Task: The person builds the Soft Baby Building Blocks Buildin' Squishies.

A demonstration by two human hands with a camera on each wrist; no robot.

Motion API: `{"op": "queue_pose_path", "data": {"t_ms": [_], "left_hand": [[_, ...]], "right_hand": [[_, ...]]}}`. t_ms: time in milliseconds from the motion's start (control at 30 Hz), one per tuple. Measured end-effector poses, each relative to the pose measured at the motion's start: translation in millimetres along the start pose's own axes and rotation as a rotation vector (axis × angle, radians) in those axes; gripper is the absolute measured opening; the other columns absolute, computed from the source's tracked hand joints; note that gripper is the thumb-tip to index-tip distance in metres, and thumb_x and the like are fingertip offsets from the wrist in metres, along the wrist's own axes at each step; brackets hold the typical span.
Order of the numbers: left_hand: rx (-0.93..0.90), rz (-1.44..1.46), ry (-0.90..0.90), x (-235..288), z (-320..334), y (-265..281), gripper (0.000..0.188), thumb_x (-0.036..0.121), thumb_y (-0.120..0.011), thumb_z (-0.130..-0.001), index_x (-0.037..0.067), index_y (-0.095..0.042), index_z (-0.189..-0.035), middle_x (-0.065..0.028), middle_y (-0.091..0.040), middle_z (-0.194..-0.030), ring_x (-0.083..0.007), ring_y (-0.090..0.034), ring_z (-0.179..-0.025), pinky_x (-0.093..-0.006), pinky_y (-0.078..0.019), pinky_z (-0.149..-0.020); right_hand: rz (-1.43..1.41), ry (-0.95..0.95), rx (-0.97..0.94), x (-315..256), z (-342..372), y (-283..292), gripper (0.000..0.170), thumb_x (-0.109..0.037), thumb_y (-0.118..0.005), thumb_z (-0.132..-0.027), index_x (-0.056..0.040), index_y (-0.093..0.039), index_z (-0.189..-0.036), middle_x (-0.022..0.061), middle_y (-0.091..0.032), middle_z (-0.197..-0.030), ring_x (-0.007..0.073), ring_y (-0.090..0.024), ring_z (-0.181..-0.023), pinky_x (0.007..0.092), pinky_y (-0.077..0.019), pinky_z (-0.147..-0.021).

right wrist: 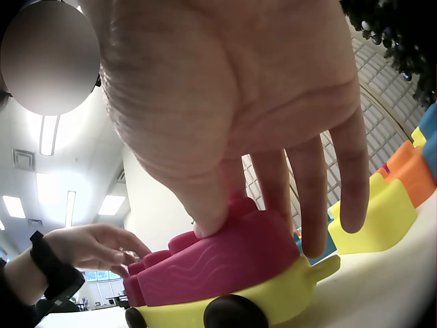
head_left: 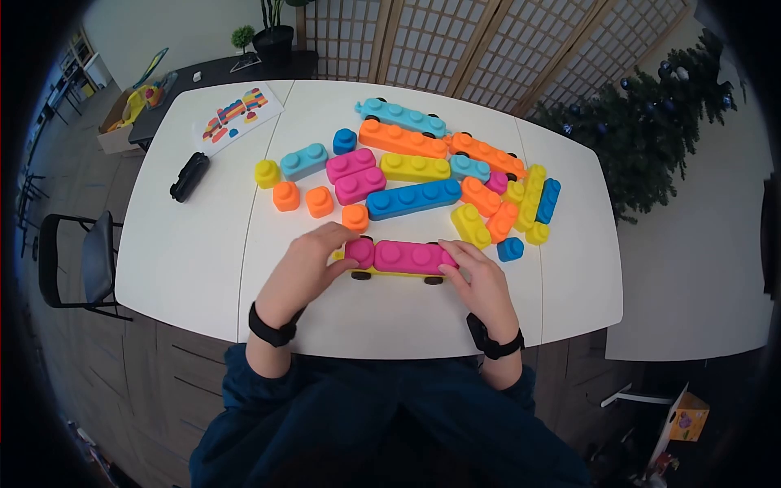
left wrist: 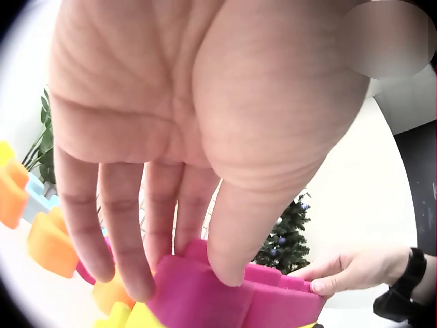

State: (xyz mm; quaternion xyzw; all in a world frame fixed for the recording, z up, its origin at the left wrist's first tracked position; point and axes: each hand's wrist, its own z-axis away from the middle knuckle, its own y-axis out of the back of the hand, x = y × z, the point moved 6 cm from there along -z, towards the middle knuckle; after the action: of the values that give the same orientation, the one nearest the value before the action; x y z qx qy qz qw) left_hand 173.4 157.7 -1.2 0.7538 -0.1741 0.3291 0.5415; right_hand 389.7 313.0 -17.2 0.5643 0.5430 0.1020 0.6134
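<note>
In the head view, a yellow wheeled base [right wrist: 283,297] with black wheels stands on the table near its front edge. On top of it sit a small pink block [head_left: 359,253] at the left and a longer pink block [head_left: 411,258], end to end. My left hand [head_left: 303,262] pinches the small block between thumb and fingers. At the opposite end, my right hand [head_left: 482,282] grips the long block, its thumb on the near side and fingers beyond. The right wrist view shows a yellow hitch at the base's right end.
Behind the base lie many loose blocks, among them a long blue block [head_left: 413,199] and a yellow one [head_left: 415,167]. Teal [head_left: 404,116] and orange [head_left: 486,155] wheeled pieces stand farther back. At the left are a picture sheet [head_left: 240,118] and a black case [head_left: 189,176].
</note>
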Motion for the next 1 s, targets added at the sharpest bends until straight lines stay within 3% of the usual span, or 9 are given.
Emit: {"op": "queue_pose_path", "data": {"t_ms": [133, 200, 333, 400, 600, 733, 800, 900, 1000], "left_hand": [[0.229, -0.099, 0.025, -22.2, -16.1, 65.5, 0.034, 0.004, -0.076, -0.084, 0.002, -0.066, -0.117, -0.0161, -0.071, -0.109, -0.0376, -0.067, -0.099, -0.0415, -0.0535, -0.089], [0.268, -0.236, 0.099, -52.0, -29.1, 90.6, 0.037, 0.0, -0.074, -0.083, 0.002, -0.066, -0.119, -0.0164, -0.068, -0.118, -0.0386, -0.063, -0.11, -0.0425, -0.0511, -0.096], [0.252, -0.357, 0.141, -131.4, -49.1, 100.3, 0.049, -0.002, -0.078, -0.078, 0.004, -0.064, -0.125, -0.0172, -0.067, -0.124, -0.0375, -0.062, -0.117, -0.0426, -0.0512, -0.1], [0.138, -0.338, 0.171, -156.4, -55.1, 94.7, 0.054, -0.002, -0.081, -0.076, 0.004, -0.063, -0.126, -0.0176, -0.067, -0.124, -0.0375, -0.062, -0.118, -0.0427, -0.0513, -0.101], [0.008, -0.3, 0.219, -183.3, -60.8, 90.2, 0.052, -0.001, -0.083, -0.073, 0.001, -0.064, -0.122, -0.0172, -0.07, -0.115, -0.0371, -0.064, -0.111, -0.0403, -0.0523, -0.097], [0.18, -0.35, 0.202, -131.2, -45.5, 109.1, 0.048, 0.001, -0.083, -0.074, 0.001, -0.065, -0.119, -0.0162, -0.07, -0.111, -0.0354, -0.065, -0.106, -0.039, -0.0532, -0.092], [0.301, -0.261, 0.078, -79.8, -34.5, 109.5, 0.047, 0.004, -0.083, -0.077, 0.003, -0.064, -0.12, -0.0126, -0.068, -0.114, -0.0298, -0.066, -0.106, -0.0388, -0.0539, -0.093], [0.232, -0.068, -0.035, -30.7, -25.9, 81.3, 0.048, 0.004, -0.082, -0.078, 0.003, -0.064, -0.123, -0.0118, -0.067, -0.115, -0.0295, -0.067, -0.105, -0.0378, -0.0552, -0.092], [0.179, 0.039, -0.112, -2.2, -17.8, 47.4, 0.049, 0.006, -0.083, -0.077, 0.003, -0.064, -0.122, -0.0154, -0.065, -0.112, -0.0363, -0.064, -0.104, -0.0398, -0.0529, -0.091]], "right_hand": [[0.003, 0.019, 0.004, -1.7, -0.2, -1.5, 0.034, -0.024, -0.071, -0.094, -0.0153, -0.07, -0.127, 0.0074, -0.07, -0.119, 0.0301, -0.07, -0.099, 0.0358, -0.0566, -0.083], [0.002, 0.027, 0.011, -1.3, -0.6, -2.6, 0.034, -0.024, -0.071, -0.094, -0.0153, -0.07, -0.127, 0.0072, -0.07, -0.119, 0.0299, -0.07, -0.099, 0.0358, -0.0566, -0.082], [-0.022, -0.031, -0.048, -1.6, -0.5, -4.1, 0.036, -0.021, -0.072, -0.094, -0.0115, -0.069, -0.128, 0.0079, -0.07, -0.123, 0.0314, -0.069, -0.105, 0.0361, -0.0555, -0.089], [-0.018, -0.023, -0.042, -1.0, -0.4, -5.1, 0.036, -0.021, -0.072, -0.094, -0.0117, -0.069, -0.128, 0.008, -0.07, -0.123, 0.0315, -0.069, -0.104, 0.0363, -0.0556, -0.089], [-0.008, -0.014, -0.045, -2.8, -1.1, -3.5, 0.037, -0.021, -0.072, -0.094, -0.0121, -0.068, -0.129, 0.0086, -0.07, -0.122, 0.0319, -0.069, -0.104, 0.0367, -0.0558, -0.089], [-0.015, 0.001, -0.04, -1.6, -0.9, -4.7, 0.037, -0.021, -0.072, -0.094, -0.0124, -0.068, -0.129, 0.0089, -0.07, -0.122, 0.0319, -0.069, -0.104, 0.0368, -0.0557, -0.088], [-0.022, -0.004, -0.044, -2.2, -1.3, -6.2, 0.037, -0.021, -0.072, -0.093, -0.0125, -0.068, -0.129, 0.0089, -0.07, -0.122, 0.032, -0.069, -0.104, 0.0368, -0.0557, -0.088], [-0.027, -0.005, -0.053, -6.1, -3.3, -5.6, 0.037, -0.021, -0.072, -0.093, -0.0129, -0.069, -0.129, 0.0091, -0.07, -0.122, 0.0322, -0.069, -0.104, 0.0367, -0.0557, -0.088], [-0.027, 0.001, -0.052, -7.5, -4.4, -6.5, 0.037, -0.021, -0.072, -0.093, -0.0134, -0.069, -0.129, 0.0092, -0.069, -0.122, 0.0324, -0.069, -0.104, 0.0366, -0.0556, -0.089]]}}
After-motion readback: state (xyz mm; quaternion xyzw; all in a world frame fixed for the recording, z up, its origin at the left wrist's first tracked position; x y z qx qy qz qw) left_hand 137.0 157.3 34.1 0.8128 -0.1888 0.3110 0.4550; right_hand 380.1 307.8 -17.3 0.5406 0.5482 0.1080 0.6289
